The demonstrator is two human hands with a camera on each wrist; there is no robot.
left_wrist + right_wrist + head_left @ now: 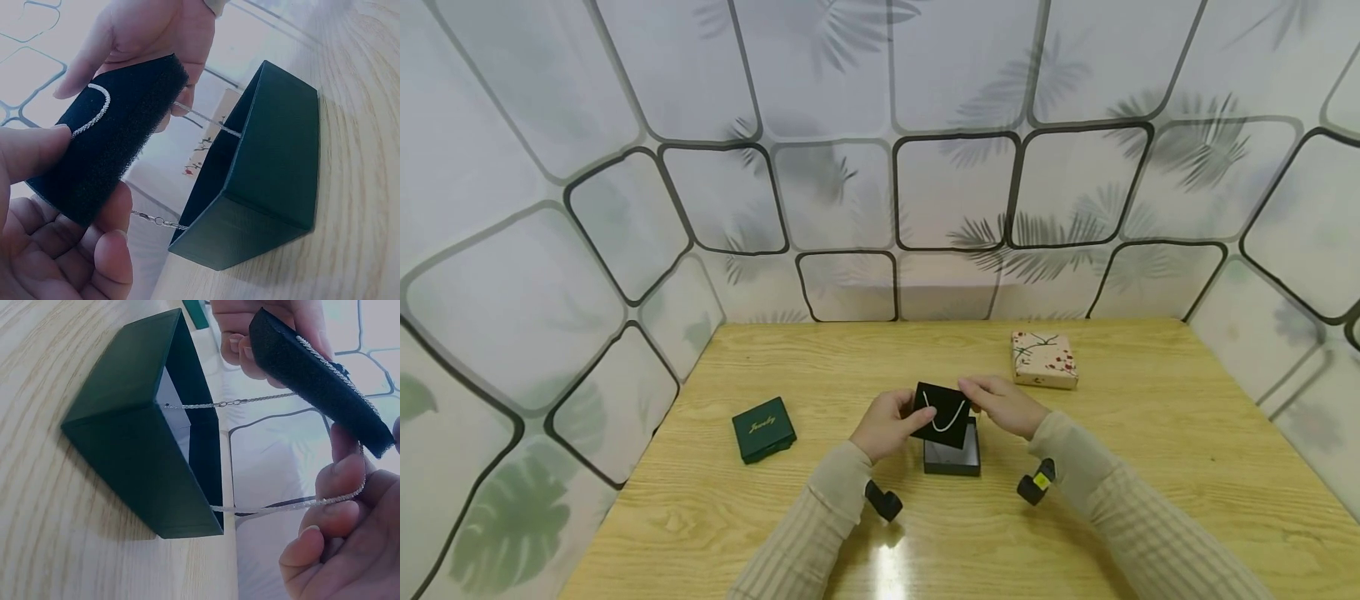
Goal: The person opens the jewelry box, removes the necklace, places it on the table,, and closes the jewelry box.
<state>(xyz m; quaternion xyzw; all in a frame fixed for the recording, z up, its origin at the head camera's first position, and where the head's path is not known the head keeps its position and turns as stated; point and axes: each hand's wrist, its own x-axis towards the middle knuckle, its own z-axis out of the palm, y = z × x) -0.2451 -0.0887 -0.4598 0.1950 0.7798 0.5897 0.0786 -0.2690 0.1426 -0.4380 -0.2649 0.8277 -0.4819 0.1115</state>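
Observation:
My left hand [886, 425] pinches a black foam jewelry pad [144, 119], thumb on its front and fingers behind. A silver chain necklace [106, 103] loops across the pad's face, partly under the left thumb. At the pad's right corner, my right hand [1006, 404] grips the edge between thumb and fingers; one strand of chain drapes over its fingers in the right wrist view. Below the tilted pad stands an open dark green box [125, 431] with a pale inside. Both ends of the necklace hang down to the box, a clasp [159, 221] showing on one.
A dark green lid [763, 429] marked "Jewelry" lies to the left on the wooden table [850, 358]. Toward the back right sits a cream box [1045, 362] with a red floral print. Patterned curtain walls [955, 192] border the table's back and sides.

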